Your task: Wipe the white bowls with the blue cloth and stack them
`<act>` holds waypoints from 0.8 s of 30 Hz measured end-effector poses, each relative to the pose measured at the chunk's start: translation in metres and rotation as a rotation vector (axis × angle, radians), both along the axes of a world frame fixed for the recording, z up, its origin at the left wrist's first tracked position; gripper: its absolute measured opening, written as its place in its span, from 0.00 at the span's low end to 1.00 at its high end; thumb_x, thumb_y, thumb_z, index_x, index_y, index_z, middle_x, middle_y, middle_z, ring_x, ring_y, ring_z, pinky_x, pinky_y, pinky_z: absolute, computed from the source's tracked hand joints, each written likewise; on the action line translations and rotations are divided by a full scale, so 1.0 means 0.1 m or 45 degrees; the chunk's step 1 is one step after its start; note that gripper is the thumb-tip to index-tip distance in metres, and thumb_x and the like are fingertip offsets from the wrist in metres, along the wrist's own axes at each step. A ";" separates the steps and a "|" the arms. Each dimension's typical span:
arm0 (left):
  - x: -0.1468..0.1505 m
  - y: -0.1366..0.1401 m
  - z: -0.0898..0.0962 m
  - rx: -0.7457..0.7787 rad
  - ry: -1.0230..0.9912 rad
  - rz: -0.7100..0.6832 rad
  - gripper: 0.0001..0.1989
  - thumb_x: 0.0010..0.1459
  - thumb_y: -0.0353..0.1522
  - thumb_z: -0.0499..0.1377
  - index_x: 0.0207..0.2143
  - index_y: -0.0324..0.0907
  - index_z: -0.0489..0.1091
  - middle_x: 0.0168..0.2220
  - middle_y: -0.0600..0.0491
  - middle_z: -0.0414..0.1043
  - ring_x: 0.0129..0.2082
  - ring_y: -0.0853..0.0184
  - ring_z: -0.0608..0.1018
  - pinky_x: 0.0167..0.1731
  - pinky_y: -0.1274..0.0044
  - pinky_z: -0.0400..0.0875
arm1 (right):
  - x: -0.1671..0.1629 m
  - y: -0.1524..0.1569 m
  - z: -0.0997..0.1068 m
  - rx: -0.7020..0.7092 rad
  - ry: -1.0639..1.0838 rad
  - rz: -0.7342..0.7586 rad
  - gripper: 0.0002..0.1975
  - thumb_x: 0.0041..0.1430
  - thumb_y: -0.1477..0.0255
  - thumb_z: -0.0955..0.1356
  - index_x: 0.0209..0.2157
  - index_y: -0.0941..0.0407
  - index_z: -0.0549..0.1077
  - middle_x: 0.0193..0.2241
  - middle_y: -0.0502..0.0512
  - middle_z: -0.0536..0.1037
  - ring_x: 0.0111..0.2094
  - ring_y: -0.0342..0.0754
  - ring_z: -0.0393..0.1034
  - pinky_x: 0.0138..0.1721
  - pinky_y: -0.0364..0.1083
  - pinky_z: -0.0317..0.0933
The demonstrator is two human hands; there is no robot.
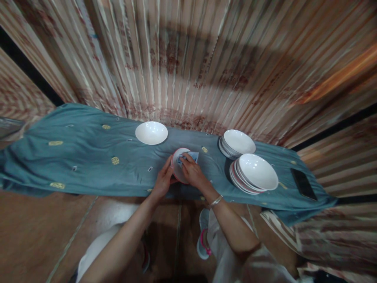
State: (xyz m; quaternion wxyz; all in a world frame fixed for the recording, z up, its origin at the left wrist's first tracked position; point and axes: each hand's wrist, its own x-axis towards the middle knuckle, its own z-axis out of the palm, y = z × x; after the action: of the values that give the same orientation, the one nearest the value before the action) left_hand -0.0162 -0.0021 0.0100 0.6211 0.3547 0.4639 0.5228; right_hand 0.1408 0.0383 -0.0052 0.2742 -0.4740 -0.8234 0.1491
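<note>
A white bowl with a reddish rim (176, 169) is held tilted above the front part of the covered table. My left hand (164, 179) grips its left edge, fingers closed round the rim. Pressed against the inside of the bowl is a blue and white cloth (193, 156), bunched under the closed fingers of my right hand (192, 171). My right forearm and hand hide part of the bowl's right side.
A single white bowl (151, 133) sits at the back, left of centre. Two stacks, a rear stack (238, 142) and a front stack (256, 173), stand on the right. Beyond them lies a black phone (303, 184). A teal cloth (88, 157) covers the table; a pleated curtain (188, 70) hangs behind.
</note>
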 end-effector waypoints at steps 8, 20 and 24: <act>-0.01 0.00 -0.03 0.018 -0.047 -0.018 0.36 0.55 0.48 0.63 0.64 0.50 0.63 0.69 0.50 0.57 0.63 0.48 0.66 0.44 0.65 0.80 | -0.11 -0.04 0.02 -0.145 0.184 0.132 0.20 0.67 0.74 0.60 0.58 0.58 0.68 0.63 0.65 0.64 0.64 0.52 0.60 0.65 0.55 0.55; -0.02 0.02 -0.06 0.018 -0.054 0.020 0.36 0.54 0.48 0.64 0.63 0.49 0.64 0.67 0.50 0.61 0.61 0.51 0.69 0.40 0.69 0.81 | 0.01 -0.05 0.20 -0.355 0.165 0.277 0.11 0.64 0.76 0.64 0.42 0.56 0.77 0.47 0.57 0.80 0.48 0.47 0.74 0.53 0.48 0.65; -0.02 0.03 -0.06 -0.001 -0.035 0.028 0.35 0.54 0.47 0.64 0.63 0.50 0.64 0.66 0.50 0.61 0.59 0.52 0.71 0.37 0.71 0.81 | 0.06 -0.07 0.27 -0.392 0.050 0.307 0.11 0.66 0.77 0.63 0.38 0.58 0.77 0.39 0.56 0.81 0.41 0.47 0.74 0.46 0.45 0.66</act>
State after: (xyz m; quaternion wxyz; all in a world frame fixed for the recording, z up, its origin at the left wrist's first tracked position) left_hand -0.0186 0.0005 0.0045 0.6218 0.3420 0.4594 0.5342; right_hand 0.1464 0.0315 0.0223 0.1946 -0.4051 -0.8363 0.3140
